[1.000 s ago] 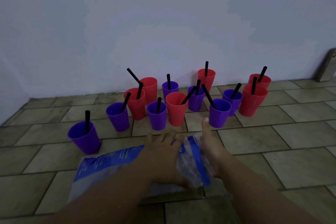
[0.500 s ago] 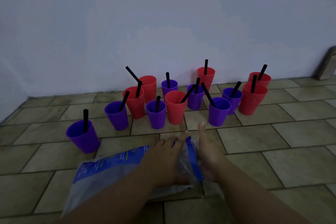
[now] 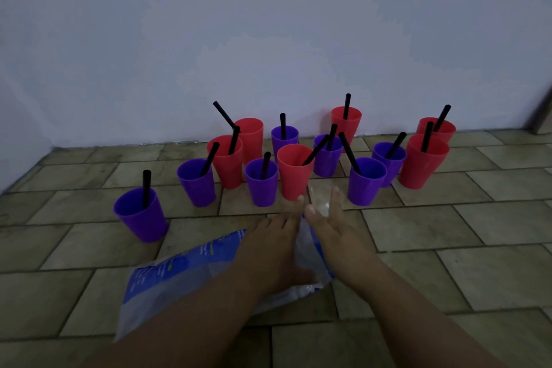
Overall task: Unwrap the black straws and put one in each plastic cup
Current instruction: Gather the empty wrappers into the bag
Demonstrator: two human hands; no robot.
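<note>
Several purple and red plastic cups stand on the tiled floor near the wall, each with a black straw in it. The nearest are a purple cup [image 3: 140, 218] at the left, a red cup [image 3: 294, 173] in the middle and a purple cup [image 3: 366, 182] to its right. A blue and clear plastic bag [image 3: 179, 275] lies on the floor in front of them. My left hand [image 3: 268, 248] rests flat on the bag's right part with straight fingers. My right hand [image 3: 331, 230] lies beside it on the bag's clear crumpled end [image 3: 319, 203], fingers straight, pointing at the cups.
A pale wall [image 3: 268, 39] closes off the back just behind the cups. A dark slanted object [image 3: 542, 116] leans at the far right edge. Bare floor tiles [image 3: 478, 248] stretch to the right of my hands.
My two hands have come closer together on the bag and slid forward toward the cups. The bag's right end has bunched up between them.
</note>
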